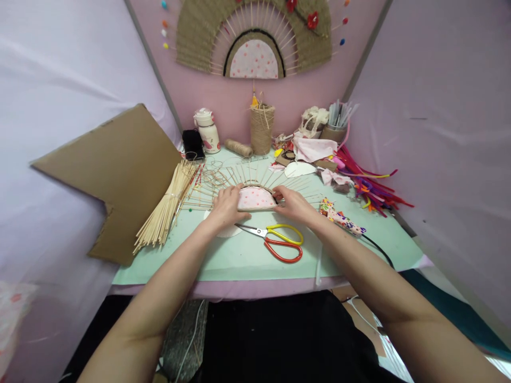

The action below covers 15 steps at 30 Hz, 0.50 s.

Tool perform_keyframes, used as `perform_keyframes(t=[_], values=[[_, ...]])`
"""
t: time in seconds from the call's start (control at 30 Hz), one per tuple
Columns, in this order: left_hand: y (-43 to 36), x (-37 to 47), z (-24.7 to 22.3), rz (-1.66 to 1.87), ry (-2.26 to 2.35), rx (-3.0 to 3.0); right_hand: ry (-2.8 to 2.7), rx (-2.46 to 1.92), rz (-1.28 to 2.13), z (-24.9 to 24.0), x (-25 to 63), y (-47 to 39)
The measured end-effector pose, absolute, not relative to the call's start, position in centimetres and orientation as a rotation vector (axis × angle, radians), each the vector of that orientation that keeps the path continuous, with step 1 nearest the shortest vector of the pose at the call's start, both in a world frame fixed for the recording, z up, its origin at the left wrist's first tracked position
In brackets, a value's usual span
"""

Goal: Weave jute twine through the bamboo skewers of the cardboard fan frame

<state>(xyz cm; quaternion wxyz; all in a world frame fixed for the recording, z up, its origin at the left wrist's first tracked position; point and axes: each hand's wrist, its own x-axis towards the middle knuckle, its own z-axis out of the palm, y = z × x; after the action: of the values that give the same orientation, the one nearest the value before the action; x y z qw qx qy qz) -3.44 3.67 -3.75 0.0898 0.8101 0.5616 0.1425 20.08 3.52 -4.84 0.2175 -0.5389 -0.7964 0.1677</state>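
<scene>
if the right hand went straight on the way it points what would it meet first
Probably the spotted half-circle; the right hand is at its curved edge, perhaps touching.

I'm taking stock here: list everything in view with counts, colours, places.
Small fan: 1, pink-dotted white, table middle
Scissors: 1, yellow and red handles, front
Stick bundle: 1, tan, left
Cardboard: 1, brown, far left
Bottle: 1, white, back left
Dark item: 1, black, beside bottle
Twine rolls: 2, tan, back middle
Large fan: 1, mostly tan, back wall
Fuzzy strands: many, multicoloured, right
Translucent sticks: several, whitish, back right
Loose stick: 1, whitish, front right
Fabric scraps: several, mostly pink, back right
Floral tool: 1, multicoloured, right
Flat piece: 1, white, by scissors
Table: 1, pale green, centre
Left hand: 1, bare, at small fan
Right hand: 1, bare, at small fan
Forearms: 2, bare, foreground
</scene>
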Motion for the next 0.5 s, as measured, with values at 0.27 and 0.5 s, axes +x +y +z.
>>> perform_keyframes(t=[0.27, 0.5], values=[[4.8, 0.3, -3.8, 0.371, 1.613, 2.451, -2.171, -1.476, 0.388, -5.8, 19.5, 3.5], [5.3, 0.9, -3.5, 0.383, 1.572, 2.479, -2.227, -1.445, 0.448, -4.8, 21.1, 3.4]])
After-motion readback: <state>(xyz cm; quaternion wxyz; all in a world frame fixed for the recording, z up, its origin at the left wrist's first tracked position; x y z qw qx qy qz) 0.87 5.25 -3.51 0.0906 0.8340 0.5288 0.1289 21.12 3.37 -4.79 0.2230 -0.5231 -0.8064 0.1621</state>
